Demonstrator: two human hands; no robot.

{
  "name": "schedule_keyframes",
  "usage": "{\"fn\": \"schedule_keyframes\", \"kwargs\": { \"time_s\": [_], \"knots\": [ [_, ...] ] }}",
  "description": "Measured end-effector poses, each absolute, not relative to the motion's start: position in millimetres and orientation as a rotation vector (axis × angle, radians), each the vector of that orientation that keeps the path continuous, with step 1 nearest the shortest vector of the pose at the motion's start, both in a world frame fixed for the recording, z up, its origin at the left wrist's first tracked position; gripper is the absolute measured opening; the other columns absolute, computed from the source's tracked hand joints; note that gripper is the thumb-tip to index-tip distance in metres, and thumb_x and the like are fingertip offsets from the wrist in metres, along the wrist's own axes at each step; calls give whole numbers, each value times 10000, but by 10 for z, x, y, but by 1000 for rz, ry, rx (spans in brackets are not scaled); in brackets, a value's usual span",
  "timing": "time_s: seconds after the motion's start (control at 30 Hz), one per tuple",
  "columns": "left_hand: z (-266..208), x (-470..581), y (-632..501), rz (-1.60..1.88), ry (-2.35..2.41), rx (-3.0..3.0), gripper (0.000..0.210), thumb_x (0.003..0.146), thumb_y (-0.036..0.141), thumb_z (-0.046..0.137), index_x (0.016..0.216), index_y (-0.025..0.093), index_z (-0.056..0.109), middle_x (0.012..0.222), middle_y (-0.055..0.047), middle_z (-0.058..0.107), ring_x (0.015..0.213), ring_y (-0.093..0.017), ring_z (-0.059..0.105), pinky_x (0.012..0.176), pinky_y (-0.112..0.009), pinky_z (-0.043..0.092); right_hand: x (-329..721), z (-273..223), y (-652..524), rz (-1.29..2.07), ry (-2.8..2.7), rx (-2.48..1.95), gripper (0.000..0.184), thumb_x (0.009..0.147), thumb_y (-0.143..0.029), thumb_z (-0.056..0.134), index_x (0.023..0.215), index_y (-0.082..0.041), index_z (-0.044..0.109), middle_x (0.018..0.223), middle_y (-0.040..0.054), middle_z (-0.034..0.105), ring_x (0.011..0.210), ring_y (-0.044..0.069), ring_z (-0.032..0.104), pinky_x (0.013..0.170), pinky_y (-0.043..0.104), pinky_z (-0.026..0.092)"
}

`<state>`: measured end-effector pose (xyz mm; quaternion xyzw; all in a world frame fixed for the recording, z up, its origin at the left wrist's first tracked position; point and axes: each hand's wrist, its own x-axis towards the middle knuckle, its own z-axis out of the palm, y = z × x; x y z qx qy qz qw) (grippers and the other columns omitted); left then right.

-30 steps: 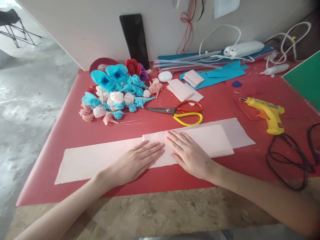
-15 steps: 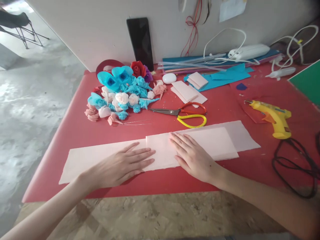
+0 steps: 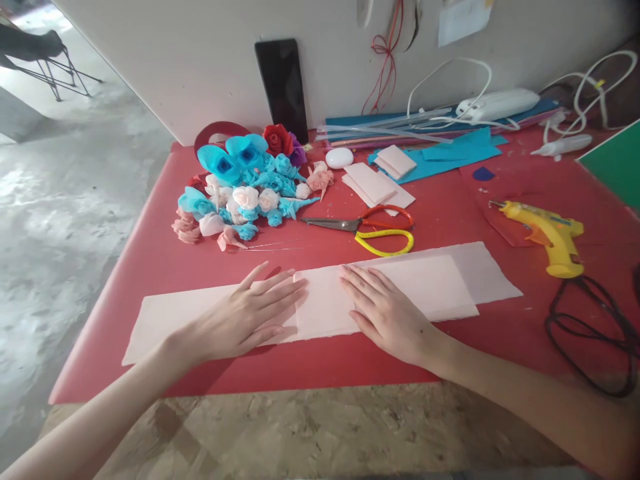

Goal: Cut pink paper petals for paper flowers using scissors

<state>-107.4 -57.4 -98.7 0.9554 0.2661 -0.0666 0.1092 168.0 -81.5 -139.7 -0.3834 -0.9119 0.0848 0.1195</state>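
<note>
A long strip of pale pink crepe paper [image 3: 435, 283] lies across the front of the red-covered table, its middle part folded over into a double layer with a crease near the centre. My left hand [image 3: 245, 313] is open above the strip's left half, fingers spread, the fingertips at the fold; a shadow falls under it. Flat on the folded layer rests my right hand [image 3: 390, 310], fingers stretched out. Just behind the strip are scissors [image 3: 367, 227] with one red and one yellow handle, blades pointing left.
A pile of blue, white, pink and red paper flowers [image 3: 245, 187] sits at the back left. A black phone [image 3: 283, 90] leans on the wall. Folded pink paper pieces [image 3: 370, 183] lie behind the scissors. At right is a yellow glue gun [image 3: 547, 233] with a black cord [image 3: 590, 333].
My left hand has shifted slightly up and to the left and seems to have lifted a little off the paper. My right hand stays where it was on the folded layer.
</note>
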Motion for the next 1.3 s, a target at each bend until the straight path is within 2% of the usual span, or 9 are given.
{"fn": "schedule_keyframes", "kwargs": {
  "time_s": [0.2, 0.43, 0.7, 0.77, 0.83, 0.9, 0.97, 1.17, 1.3],
  "knots": [
    [-999, -1067, -546, -202, 871, 2770, 501, 900, 390, 389, 1380, 312, 269, 1508, -43, 53, 1374, -291, 91, 1097, -483, 114, 1682, -1408, -818, 289, -2635, -1109, 455, 879, -201, 384, 1295, -22, 427, 1401, 161, 380, 1305, 260, 306, 1059, 460, 316],
    [-1033, -1088, -552, -188, 769, 2728, 606, 921, 335, 349, 1426, 214, 37, 1468, -63, 246, 1351, -182, 228, 1126, -407, 31, 1683, -1398, -815, 256, -2657, -1127, 456, 884, -197, 359, 1305, -32, 418, 1406, 142, 378, 1303, 255, 310, 1059, 450, 313],
    [-864, -1068, -548, -218, 592, 2559, 346, 835, 348, 521, 1177, 390, 544, 1502, 35, -65, 1367, -332, 47, 1079, -552, 150, 1677, -1414, -819, 282, -2647, -1127, 460, 885, -209, 374, 1306, -30, 416, 1403, 150, 382, 1300, 259, 313, 1061, 448, 313],
    [-821, -1064, -576, -162, 580, 2493, 365, 829, 339, 527, 1192, 373, 539, 1507, 33, -19, 1366, -335, 34, 1076, -555, 159, 1674, -1407, -820, 280, -2653, -1133, 455, 890, -214, 365, 1303, -32, 421, 1403, 150, 382, 1297, 263, 319, 1059, 450, 313],
    [-810, -1062, -636, -94, 662, 2398, 473, 858, 311, 478, 1322, 332, 391, 1509, -7, 84, 1369, -305, 89, 1073, -507, 235, 1672, -1394, -821, 276, -2666, -1141, 450, 893, -215, 355, 1298, -34, 428, 1404, 152, 378, 1296, 270, 319, 1058, 454, 311],
    [-836, -1051, -725, 12, 878, 2244, 540, 903, 278, 390, 1405, 308, 191, 1489, -35, 208, 1348, -259, 225, 1037, -431, 353, 1673, -1380, -821, 287, -2665, -1144, 444, 891, -211, 357, 1292, -37, 435, 1406, 162, 371, 1298, 274, 315, 1053, 459, 313],
    [-891, -1022, -817, 236, 1195, 1985, 511, 921, 287, 342, 1404, 309, 178, 1475, -45, 258, 1293, -254, 353, 971, -386, 445, 1677, -1370, -820, 297, -2657, -1143, 438, 889, -207, 364, 1285, -37, 442, 1410, 177, 359, 1299, 278, 314, 1047, 459, 321],
    [-1013, -864, -795, 615, 1141, 1212, 430, 869, 288, 406, 1292, 212, 417, 1369, -121, 437, 1157, -307, 507, 888, -447, 497, 1681, -1388, -821, 264, -2647, -1157, 455, 895, -210, 350, 1306, -21, 404, 1418, 191, 335, 1304, 281, 308, 1049, 459, 320],
    [-975, -752, -630, 575, 1257, 1133, 366, 794, 270, 506, 1148, 184, 543, 1088, -114, 628, 880, -220, 626, 695, -330, 524, 1681, -1392, -828, 259, -2643, -1172, 455, 894, -208, 346, 1309, -27, 394, 1418, 187, 336, 1311, 275, 297, 1054, 455, 317]
  ]
}}
